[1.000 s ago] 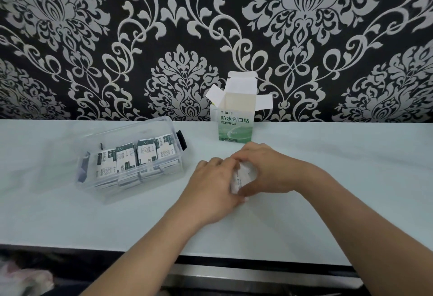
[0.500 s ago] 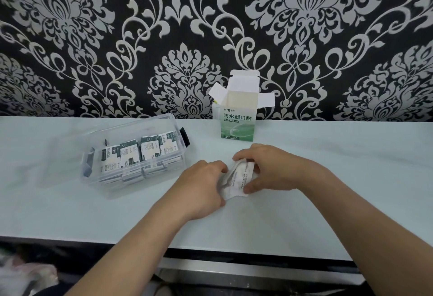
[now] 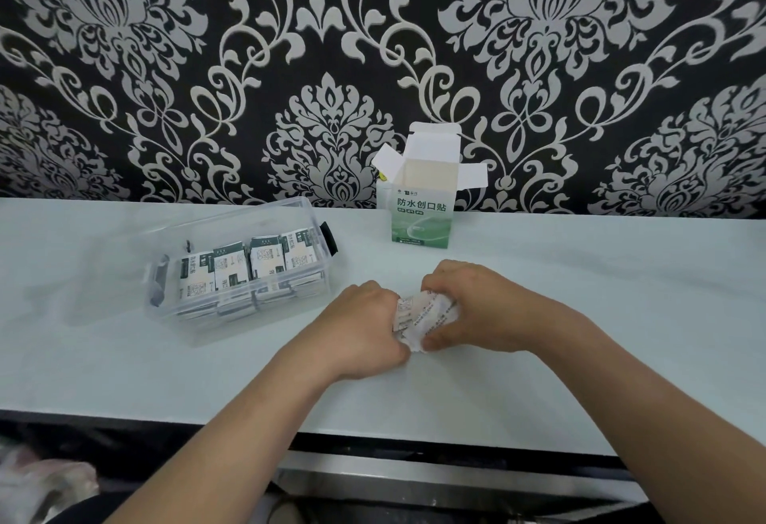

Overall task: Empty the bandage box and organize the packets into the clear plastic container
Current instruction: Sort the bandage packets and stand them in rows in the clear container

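A small stack of white bandage packets [image 3: 423, 316] sits on the white table, held between both hands. My left hand [image 3: 362, 326] grips its left side and my right hand [image 3: 481, 308] pinches its right side with curled fingers and thumb. The green and white bandage box [image 3: 420, 216] stands upright behind them by the wall, its top flaps open. The clear plastic container [image 3: 199, 316] lies to the left, with several packets [image 3: 248, 264] standing in a row inside it.
The white table [image 3: 601, 295] runs to a black patterned wall [image 3: 207, 67] at the back. Its front edge [image 3: 414, 436] is close below my forearms. A black clip [image 3: 329, 239] sits on the container's right end.
The hands drew slightly apart half a second ago, showing the packets. They have now closed in on the stack again.
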Motion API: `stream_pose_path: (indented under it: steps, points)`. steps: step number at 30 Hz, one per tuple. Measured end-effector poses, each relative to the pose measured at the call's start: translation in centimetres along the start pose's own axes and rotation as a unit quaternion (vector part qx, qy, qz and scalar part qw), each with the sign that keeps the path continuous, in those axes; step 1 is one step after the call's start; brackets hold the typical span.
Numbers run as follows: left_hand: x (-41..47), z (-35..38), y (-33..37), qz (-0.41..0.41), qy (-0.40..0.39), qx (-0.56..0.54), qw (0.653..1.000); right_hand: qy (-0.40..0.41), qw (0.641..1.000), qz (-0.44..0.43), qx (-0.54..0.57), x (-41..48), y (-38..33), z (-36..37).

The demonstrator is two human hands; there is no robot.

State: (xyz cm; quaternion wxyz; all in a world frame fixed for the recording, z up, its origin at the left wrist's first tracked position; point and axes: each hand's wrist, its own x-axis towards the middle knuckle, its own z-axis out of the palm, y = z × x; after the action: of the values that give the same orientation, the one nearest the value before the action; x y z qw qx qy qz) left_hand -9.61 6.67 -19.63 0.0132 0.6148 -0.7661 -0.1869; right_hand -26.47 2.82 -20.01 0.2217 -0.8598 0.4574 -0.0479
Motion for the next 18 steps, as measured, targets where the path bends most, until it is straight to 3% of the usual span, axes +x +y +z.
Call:
stream_pose_path:
  steps: [5,11,18]
  points:
    - [-0.2,-0.2,0.6,0.021,0.037,0.020,0.999,0.008,0.999,0.012,0.039,-0.6,0.0,-0.1]
    - [0.2,-0.6,0.5,-0.011,-0.023,-0.009,1.000,0.023,0.991,0.046,0.127,-1.6,1.8,-1.7]
    - [0.0,-0.6,0.7,0.008,-0.029,-0.004,1.000,0.020,0.944,0.118,0.307,-2.8,3.7,-2.4]
